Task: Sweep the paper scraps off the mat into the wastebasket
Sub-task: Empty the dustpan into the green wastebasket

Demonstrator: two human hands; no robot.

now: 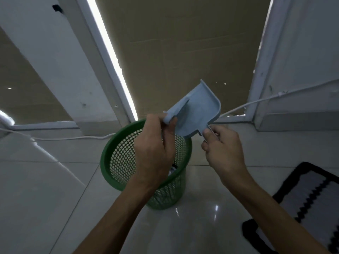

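A small light-blue dustpan [199, 109] is held tilted above the green mesh wastebasket [117, 158] on the tiled floor. My right hand [222, 151] is shut on the dustpan's short handle. My left hand [156, 147] grips a light-blue hand brush [174, 116] that lies inside the pan, only its edge showing. White paper scraps [172, 171] show at the bottom of the basket, partly hidden by my left wrist. The black-bordered grey mat [311, 195] lies at the lower right; no scraps are visible on its visible part.
A white cable [73, 138] runs along the floor behind the basket, and another cable [256, 101] runs to the right wall. White frames with brown cardboard panels [183, 43] stand behind. Glossy white floor tiles [45, 189] spread to the left and front.
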